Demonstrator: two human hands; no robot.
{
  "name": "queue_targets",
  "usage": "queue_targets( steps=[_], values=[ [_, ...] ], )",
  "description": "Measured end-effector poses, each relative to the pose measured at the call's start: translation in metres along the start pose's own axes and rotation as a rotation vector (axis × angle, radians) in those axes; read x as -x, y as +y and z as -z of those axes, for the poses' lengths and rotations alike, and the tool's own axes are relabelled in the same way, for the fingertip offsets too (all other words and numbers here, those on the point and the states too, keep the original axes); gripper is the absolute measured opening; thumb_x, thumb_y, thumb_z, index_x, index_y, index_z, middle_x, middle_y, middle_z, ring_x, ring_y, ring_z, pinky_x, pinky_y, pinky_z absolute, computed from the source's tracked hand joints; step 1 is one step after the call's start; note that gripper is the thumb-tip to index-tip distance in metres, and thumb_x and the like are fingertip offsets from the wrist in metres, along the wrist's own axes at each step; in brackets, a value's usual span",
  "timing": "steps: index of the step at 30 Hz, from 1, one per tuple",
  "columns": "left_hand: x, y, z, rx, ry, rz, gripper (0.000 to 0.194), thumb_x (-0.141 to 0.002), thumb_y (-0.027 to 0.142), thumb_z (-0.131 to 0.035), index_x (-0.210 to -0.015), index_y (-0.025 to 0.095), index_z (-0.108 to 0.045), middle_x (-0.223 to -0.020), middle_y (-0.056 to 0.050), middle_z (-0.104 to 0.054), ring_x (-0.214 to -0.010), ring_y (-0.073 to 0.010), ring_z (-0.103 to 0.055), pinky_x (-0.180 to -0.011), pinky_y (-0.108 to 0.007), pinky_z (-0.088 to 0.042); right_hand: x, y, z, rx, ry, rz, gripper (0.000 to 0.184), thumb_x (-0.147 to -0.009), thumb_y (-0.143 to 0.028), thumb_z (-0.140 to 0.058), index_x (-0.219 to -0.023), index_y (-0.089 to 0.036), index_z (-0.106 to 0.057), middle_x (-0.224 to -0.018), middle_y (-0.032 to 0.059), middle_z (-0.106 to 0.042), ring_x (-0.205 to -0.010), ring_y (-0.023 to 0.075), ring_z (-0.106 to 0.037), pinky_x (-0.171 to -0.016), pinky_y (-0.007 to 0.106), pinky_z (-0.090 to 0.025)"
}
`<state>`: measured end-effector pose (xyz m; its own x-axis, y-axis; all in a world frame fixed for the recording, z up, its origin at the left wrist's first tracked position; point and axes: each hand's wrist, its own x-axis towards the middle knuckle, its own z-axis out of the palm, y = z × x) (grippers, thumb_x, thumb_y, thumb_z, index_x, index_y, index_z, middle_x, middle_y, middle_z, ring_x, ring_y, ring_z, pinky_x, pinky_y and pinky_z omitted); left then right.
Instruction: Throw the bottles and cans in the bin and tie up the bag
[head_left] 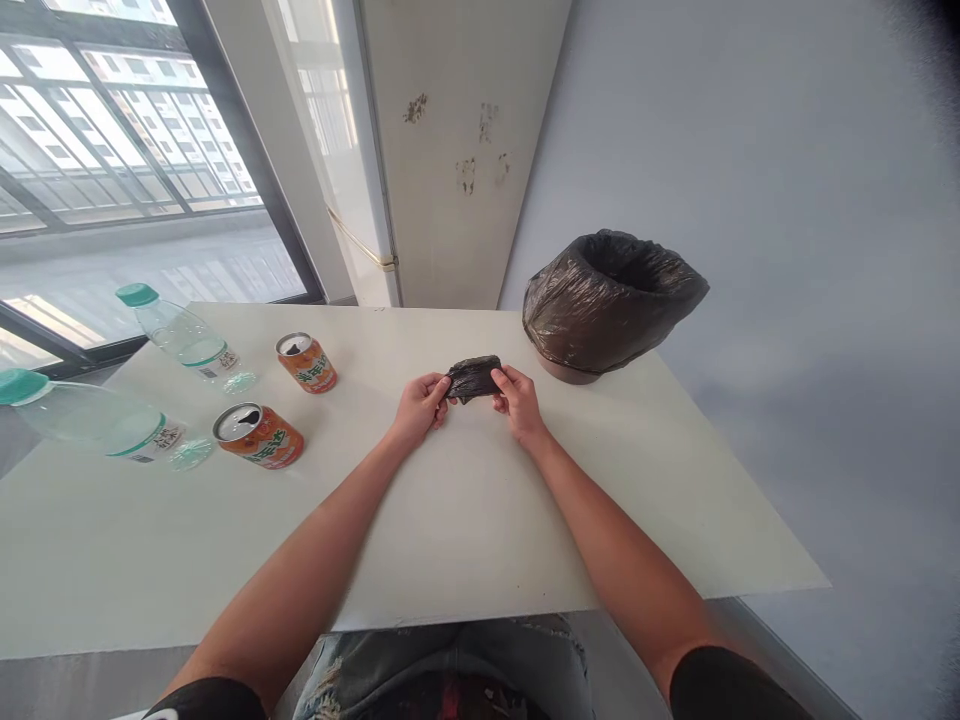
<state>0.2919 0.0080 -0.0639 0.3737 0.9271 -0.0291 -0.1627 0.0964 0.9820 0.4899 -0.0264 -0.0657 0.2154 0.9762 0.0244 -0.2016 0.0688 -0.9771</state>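
Bright balcony window [112, 140] off to the left, plain grey-blue wall [787, 200] on the right, and a tall whitish cabinet or fridge [457, 240] at the back with some brown patchy marks on its side. White table [465, 530] in front of all that, with both forearms stretched over it. Dead centre, toward the far half, is a small folded wad of black plastic [474, 378], pinched at both ends. Left hand [420, 405] grips its left end with the thumb on top, right hand [519, 402] does the same on the right end, so it's held more or less level between them. Can't really tell if it touches the tabletop. Beyond the right hand, near the back edge, sits a bin [615, 300] wrapped in a black liner, mouth open, with a bit of its brownish base peeking out. Over on the left: two orange drink cans [306, 363], both popped open, and next to them two clear bottles [187, 340] with green caps on.
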Motion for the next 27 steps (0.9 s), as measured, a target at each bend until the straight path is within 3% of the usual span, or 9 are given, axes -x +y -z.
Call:
queue_targets(
  steps=[3,6,9,11,13,16,20,23,27],
  values=[
    [0.001,0.002,-0.001,-0.013,-0.004,-0.027,0.044,-0.088,0.059,-0.074,-0.092,0.017,-0.066,-0.072,0.001,-0.063,-0.042,-0.0052,-0.042,-0.035,-0.019,-0.031,0.000,-0.001,0.002,-0.026,0.001,-0.006,0.042,-0.080,-0.054,-0.081,-0.077,-0.020,-0.057,-0.073,-0.0040,-0.049,-0.055,0.0067,-0.037,-0.047,0.021,-0.031],
    [0.002,0.002,-0.001,-0.058,-0.014,-0.054,0.042,-0.090,0.059,-0.072,-0.094,0.017,-0.067,-0.058,0.005,-0.055,-0.040,-0.0062,-0.040,-0.037,-0.019,-0.033,0.001,-0.005,0.003,-0.071,-0.073,0.019,0.036,-0.085,-0.054,-0.078,-0.089,-0.020,-0.068,-0.084,0.0002,-0.062,-0.067,0.0108,-0.053,-0.053,0.021,-0.041],
    [0.001,0.000,0.000,-0.111,-0.035,-0.070,0.042,-0.093,0.059,-0.070,-0.095,0.018,-0.068,-0.049,0.007,-0.048,-0.039,-0.0073,-0.039,-0.039,-0.020,-0.035,0.002,-0.009,0.002,-0.118,-0.192,-0.002,0.042,-0.088,-0.055,-0.077,-0.108,-0.019,-0.073,-0.101,0.0060,-0.074,-0.089,0.0189,-0.068,-0.078,0.030,-0.057],
    [0.001,-0.003,0.001,-0.112,-0.021,-0.076,0.042,-0.093,0.060,-0.070,-0.095,0.018,-0.069,-0.051,0.006,-0.048,-0.040,-0.0075,-0.040,-0.039,-0.020,-0.036,0.002,-0.011,0.002,-0.150,-0.233,-0.049,0.044,-0.085,-0.052,-0.082,-0.109,-0.017,-0.075,-0.105,0.0086,-0.077,-0.096,0.0235,-0.072,-0.091,0.037,-0.059],
    [0.000,-0.005,0.002,-0.101,0.008,-0.076,0.042,-0.092,0.060,-0.071,-0.097,0.018,-0.070,-0.060,0.005,-0.052,-0.042,-0.0071,-0.043,-0.039,-0.020,-0.038,0.003,-0.012,0.004,-0.168,-0.263,-0.105,0.043,-0.082,-0.049,-0.086,-0.107,-0.015,-0.076,-0.106,0.0098,-0.079,-0.100,0.0264,-0.073,-0.097,0.042,-0.059],
    [-0.002,-0.008,0.003,-0.118,0.031,-0.110,0.041,-0.089,0.058,-0.075,-0.095,0.018,-0.072,-0.087,-0.002,-0.062,-0.046,-0.0045,-0.047,-0.037,-0.020,-0.040,0.005,-0.013,0.007,-0.192,-0.314,-0.159,0.044,-0.080,-0.045,-0.088,-0.112,-0.016,-0.078,-0.114,0.0100,-0.079,-0.108,0.0279,-0.074,-0.105,0.045,-0.057],
    [-0.003,-0.007,0.002,-0.170,0.019,-0.169,0.040,-0.088,0.056,-0.077,-0.092,0.017,-0.074,-0.113,-0.006,-0.059,-0.046,-0.0007,-0.049,-0.036,-0.021,-0.040,0.011,-0.013,0.007,-0.224,-0.380,-0.211,0.045,-0.082,-0.040,-0.089,-0.120,-0.019,-0.077,-0.127,0.0095,-0.077,-0.116,0.0282,-0.073,-0.110,0.049,-0.056],
    [-0.003,-0.005,0.001,-0.148,0.034,-0.163,0.040,-0.093,0.057,-0.071,-0.106,0.019,-0.073,-0.104,-0.004,-0.060,-0.047,-0.0027,-0.052,-0.040,-0.020,-0.043,0.014,-0.010,0.006,-0.246,-0.341,-0.246,0.041,-0.082,-0.039,-0.089,-0.116,-0.019,-0.078,-0.126,0.0107,-0.077,-0.116,0.0309,-0.073,-0.109,0.054,-0.058],
    [-0.003,-0.004,0.003,-0.058,0.089,-0.103,0.038,-0.100,0.057,-0.057,-0.112,0.021,-0.065,-0.070,0.005,-0.053,-0.042,-0.0068,-0.049,-0.044,-0.021,-0.044,0.011,-0.008,0.008,-0.240,-0.213,-0.229,0.038,-0.080,-0.036,-0.090,-0.111,-0.017,-0.078,-0.124,0.0121,-0.078,-0.118,0.0322,-0.073,-0.110,0.056,-0.057]
  ],
)
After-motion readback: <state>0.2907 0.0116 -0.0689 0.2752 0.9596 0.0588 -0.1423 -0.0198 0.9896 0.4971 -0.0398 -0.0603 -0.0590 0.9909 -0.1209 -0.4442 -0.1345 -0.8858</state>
